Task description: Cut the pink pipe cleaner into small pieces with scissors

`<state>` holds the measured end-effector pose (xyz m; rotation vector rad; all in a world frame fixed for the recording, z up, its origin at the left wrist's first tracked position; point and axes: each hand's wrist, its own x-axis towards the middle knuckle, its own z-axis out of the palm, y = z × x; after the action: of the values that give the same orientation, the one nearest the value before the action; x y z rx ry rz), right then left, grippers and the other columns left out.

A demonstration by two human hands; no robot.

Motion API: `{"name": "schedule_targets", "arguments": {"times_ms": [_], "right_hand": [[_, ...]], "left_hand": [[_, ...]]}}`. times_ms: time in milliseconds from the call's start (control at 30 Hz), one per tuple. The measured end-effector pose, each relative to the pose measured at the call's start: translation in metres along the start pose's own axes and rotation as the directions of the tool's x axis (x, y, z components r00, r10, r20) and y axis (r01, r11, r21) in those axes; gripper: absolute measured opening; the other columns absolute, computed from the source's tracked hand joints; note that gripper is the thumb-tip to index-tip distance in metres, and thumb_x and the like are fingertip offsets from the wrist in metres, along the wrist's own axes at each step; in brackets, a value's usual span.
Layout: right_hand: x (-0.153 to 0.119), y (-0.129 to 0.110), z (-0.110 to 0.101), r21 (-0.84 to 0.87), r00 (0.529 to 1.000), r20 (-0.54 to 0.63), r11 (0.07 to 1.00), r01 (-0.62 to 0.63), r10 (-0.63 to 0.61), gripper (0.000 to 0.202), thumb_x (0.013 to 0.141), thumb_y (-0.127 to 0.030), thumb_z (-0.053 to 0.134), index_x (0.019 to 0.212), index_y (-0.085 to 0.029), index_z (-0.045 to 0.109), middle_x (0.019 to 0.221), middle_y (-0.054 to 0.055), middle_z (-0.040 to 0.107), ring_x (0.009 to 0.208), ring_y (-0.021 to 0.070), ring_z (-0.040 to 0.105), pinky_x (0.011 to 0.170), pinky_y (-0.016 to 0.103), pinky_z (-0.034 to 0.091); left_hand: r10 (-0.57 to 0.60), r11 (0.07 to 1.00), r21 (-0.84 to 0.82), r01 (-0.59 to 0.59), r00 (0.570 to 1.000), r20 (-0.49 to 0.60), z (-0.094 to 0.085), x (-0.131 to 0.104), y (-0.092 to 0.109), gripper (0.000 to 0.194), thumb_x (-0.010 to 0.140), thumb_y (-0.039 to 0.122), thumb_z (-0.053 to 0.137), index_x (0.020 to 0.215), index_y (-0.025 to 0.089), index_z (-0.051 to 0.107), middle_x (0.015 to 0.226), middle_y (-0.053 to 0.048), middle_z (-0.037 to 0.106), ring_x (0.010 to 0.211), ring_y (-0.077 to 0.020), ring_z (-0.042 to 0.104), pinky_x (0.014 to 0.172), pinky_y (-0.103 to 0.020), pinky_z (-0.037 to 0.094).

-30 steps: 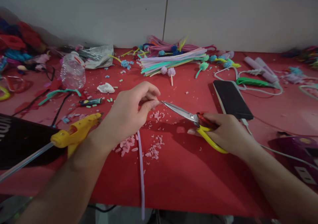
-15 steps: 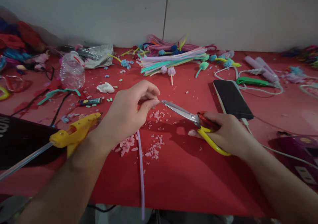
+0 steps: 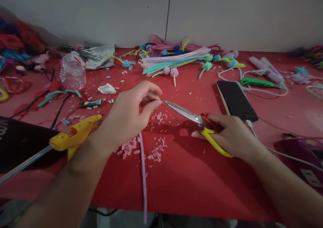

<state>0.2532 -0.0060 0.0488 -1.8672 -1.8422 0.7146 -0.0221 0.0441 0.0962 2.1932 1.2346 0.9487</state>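
My left hand [image 3: 136,108] is closed in a pinch, thumb against fingertips. Whatever lies between them is too small and hidden to name. A light purple pipe cleaner [image 3: 143,177] runs from below this hand past the table's front edge; I cannot tell whether the hand holds it. My right hand [image 3: 227,133] grips scissors [image 3: 184,112] with one red and one yellow handle loop. Their blades look nearly closed, with the points just right of the left fingertips. Fine pink clippings [image 3: 157,150] and small pink oval pieces [image 3: 128,148] lie on the table beneath.
A yellow glue gun [image 3: 77,132] stands beside my left forearm. Behind are a clear plastic bottle [image 3: 73,71], a pipe cleaner bundle [image 3: 174,62] and lollipop-like pompoms [image 3: 174,72]. On the right lie a phone [image 3: 236,100] on a cable, a green cutter [image 3: 257,82] and a purple power strip [image 3: 302,154].
The scissor points have shifted very slightly right, leaving a small gap from the left fingertips. Otherwise both hands stay almost where they were.
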Motion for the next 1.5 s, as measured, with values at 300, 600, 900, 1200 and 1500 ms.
{"name": "schedule_targets", "arguments": {"times_ms": [300, 600, 900, 1200, 1500], "right_hand": [[-0.0011, -0.0019, -0.0003, 0.061, 1.000, -0.009, 0.998, 0.010, -0.010, 0.076, 0.062, -0.091, 0.073, 0.058, -0.024, 0.037, 0.057, -0.005, 0.028, 0.055, 0.0108, 0.025, 0.046, 0.027, 0.021], [-0.0005, -0.0020, -0.0009, 0.029, 0.999, 0.007, 0.999, -0.034, 0.034, 0.075, 0.060, -0.091, 0.073, 0.059, -0.024, 0.039, 0.057, -0.005, 0.028, 0.056, 0.0111, 0.026, 0.047, 0.027, 0.022], [-0.0015, -0.0012, -0.0019, 0.025, 1.000, 0.013, 1.000, 0.011, -0.012, 0.074, 0.063, -0.091, 0.071, 0.062, -0.024, 0.039, 0.061, -0.005, 0.029, 0.059, 0.0119, 0.026, 0.049, 0.028, 0.024], [-0.0008, -0.0033, -0.0018, 0.035, 1.000, 0.022, 0.999, -0.017, 0.016, 0.076, 0.060, -0.094, 0.071, 0.061, -0.025, 0.038, 0.059, -0.005, 0.028, 0.056, 0.0111, 0.026, 0.047, 0.028, 0.023], [-0.0007, -0.0038, -0.0011, 0.016, 0.999, -0.017, 0.999, -0.029, 0.030, 0.076, 0.060, -0.093, 0.070, 0.058, -0.025, 0.038, 0.058, -0.005, 0.029, 0.056, 0.0113, 0.026, 0.047, 0.028, 0.023]], "left_hand": [[0.020, 0.994, 0.105, -0.030, 0.996, 0.088, -0.0022, 0.0017, 0.0041, 0.011, 0.099, 0.022, 0.059, 0.096, 0.020, 0.069, 0.086, 0.000, 0.074, 0.074, -0.0130, 0.064, 0.067, -0.026, 0.049], [0.014, 0.997, 0.080, -0.021, 0.996, 0.087, -0.0012, 0.0010, 0.0073, 0.016, 0.101, 0.027, 0.059, 0.090, 0.019, 0.067, 0.081, 0.000, 0.071, 0.073, -0.0127, 0.061, 0.067, -0.026, 0.047], [0.055, 0.987, 0.146, -0.067, 0.995, 0.081, -0.0032, 0.0018, 0.0054, 0.015, 0.100, 0.024, 0.058, 0.088, 0.020, 0.066, 0.075, 0.002, 0.067, 0.066, -0.0124, 0.056, 0.063, -0.027, 0.042], [0.044, 0.985, 0.165, -0.058, 0.995, 0.086, -0.0020, 0.0027, 0.0055, 0.016, 0.100, 0.025, 0.057, 0.088, 0.021, 0.067, 0.075, 0.002, 0.068, 0.066, -0.0135, 0.057, 0.064, -0.028, 0.043], [0.034, 0.987, 0.154, -0.046, 0.996, 0.082, -0.0024, 0.0017, 0.0061, 0.015, 0.100, 0.025, 0.058, 0.087, 0.021, 0.066, 0.073, 0.002, 0.066, 0.065, -0.0129, 0.055, 0.062, -0.028, 0.041]]}}
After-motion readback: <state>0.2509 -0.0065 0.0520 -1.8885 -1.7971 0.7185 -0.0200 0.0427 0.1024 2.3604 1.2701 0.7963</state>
